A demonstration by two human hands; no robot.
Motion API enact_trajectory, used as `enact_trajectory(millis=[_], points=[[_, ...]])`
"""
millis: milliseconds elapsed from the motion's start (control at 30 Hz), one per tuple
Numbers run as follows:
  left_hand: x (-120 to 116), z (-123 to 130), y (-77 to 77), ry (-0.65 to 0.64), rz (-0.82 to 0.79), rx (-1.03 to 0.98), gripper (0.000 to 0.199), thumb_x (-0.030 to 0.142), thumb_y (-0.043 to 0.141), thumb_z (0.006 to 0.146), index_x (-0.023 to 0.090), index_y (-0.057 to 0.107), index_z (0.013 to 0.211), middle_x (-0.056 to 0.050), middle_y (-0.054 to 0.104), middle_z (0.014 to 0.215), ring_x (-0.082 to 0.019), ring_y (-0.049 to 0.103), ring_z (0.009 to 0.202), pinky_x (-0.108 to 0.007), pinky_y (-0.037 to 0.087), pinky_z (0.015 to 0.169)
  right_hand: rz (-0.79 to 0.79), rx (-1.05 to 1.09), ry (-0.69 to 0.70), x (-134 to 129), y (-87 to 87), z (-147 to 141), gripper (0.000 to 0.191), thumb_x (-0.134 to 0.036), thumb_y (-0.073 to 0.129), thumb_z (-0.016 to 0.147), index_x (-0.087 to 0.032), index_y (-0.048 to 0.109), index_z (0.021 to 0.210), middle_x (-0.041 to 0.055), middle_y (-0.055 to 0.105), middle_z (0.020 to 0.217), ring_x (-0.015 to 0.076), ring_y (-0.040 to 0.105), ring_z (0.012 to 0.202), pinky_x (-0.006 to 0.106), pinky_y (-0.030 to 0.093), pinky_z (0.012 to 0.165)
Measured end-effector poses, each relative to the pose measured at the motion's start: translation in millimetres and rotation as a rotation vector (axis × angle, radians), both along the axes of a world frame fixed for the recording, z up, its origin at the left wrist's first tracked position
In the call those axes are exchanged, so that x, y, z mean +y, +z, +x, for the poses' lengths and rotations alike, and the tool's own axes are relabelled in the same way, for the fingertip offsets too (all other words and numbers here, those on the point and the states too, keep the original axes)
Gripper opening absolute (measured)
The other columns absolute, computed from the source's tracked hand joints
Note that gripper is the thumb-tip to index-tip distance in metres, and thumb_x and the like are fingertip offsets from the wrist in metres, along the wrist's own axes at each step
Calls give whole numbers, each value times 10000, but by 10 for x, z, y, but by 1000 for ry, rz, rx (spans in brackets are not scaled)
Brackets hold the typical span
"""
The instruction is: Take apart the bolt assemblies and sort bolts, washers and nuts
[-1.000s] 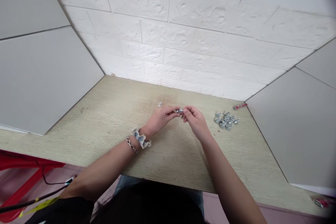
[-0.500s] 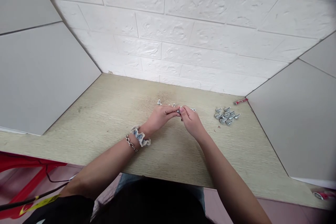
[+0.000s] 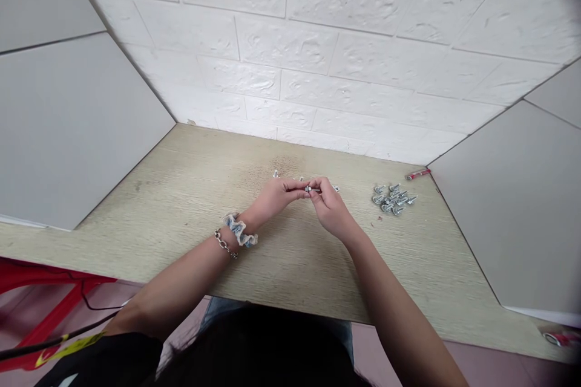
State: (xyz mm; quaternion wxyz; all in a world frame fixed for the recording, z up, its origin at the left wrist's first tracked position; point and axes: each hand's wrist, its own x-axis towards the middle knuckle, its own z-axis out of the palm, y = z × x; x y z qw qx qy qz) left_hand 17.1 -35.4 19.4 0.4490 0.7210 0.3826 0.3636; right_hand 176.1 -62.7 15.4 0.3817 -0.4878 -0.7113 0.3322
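Silver fastener [image 3: 310, 189] pinched tight between our left hand [image 3: 276, 196] and right hand [image 3: 331, 208], we risk a slipping pinch sending it rolling toward the loose pile of fasteners [image 3: 394, 199] to its right.

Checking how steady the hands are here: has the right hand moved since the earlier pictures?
Yes, slightly: the right hand now sits a little farther left, away from the pile of metal fasteners.

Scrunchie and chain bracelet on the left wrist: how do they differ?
The scrunchie is gathered blue-and-white fabric with a frilly edge; the chain bracelet is silver metal links. The scrunchie is bulkier than the bracelet, and sits nearer the left hand. Both circle the left wrist.
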Motion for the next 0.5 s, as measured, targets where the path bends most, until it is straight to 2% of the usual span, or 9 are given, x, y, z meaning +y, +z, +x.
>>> enact_trajectory(millis=[100, 200, 300, 400, 500], points=[[-13, 5, -11, 34, 190, 81, 218, 258, 600, 786, 223, 670, 990, -13, 687, 945, -158, 626, 838, -263, 471, 754, -22, 74, -14, -3, 30, -3, 110, -243, 390, 815, -197, 436, 903, 41, 552, 936, 154, 501, 857, 293, 392, 754], [-6, 20, -61, 90, 407, 107, 221, 265, 596, 794, 204, 663, 996, -24, 695, 867, -140, 630, 746, -244, 481, 683, -30, 98, -125, 0, 40, -6, 148, -314, 388, 835, -194, 453, 892, 31, 559, 878, 146, 506, 800, 274, 384, 715], [0, 35, -101, 81, 581, 119, 210, 272, 579, 809, 199, 660, 989, -20, 690, 800, -116, 621, 692, -216, 478, 651, -88, 22, -169, 18, 10, -2, 373, -475, 310, 864, -179, 479, 711, 18, 535, 686, 141, 489, 669, 269, 359, 638], [-4, 43, -106, 55, 644, 151, 198, 270, 551, 829, 203, 660, 980, -8, 683, 763, -102, 615, 670, -193, 468, 630, -166, -1, -136, 42, -22, 10, 476, -536, 279, 855, -174, 465, 609, 11, 487, 581, 133, 460, 588, 268, 335, 581], [0, 38, -110, 73, 664, 162, 194, 275, 546, 832, 203, 664, 967, -5, 683, 759, -100, 612, 663, -189, 463, 624, -165, 32, -74, 54, -5, 26, 399, -483, 317, 856, -177, 474, 653, 4, 481, 610, 124, 445, 605, 260, 342, 599]])
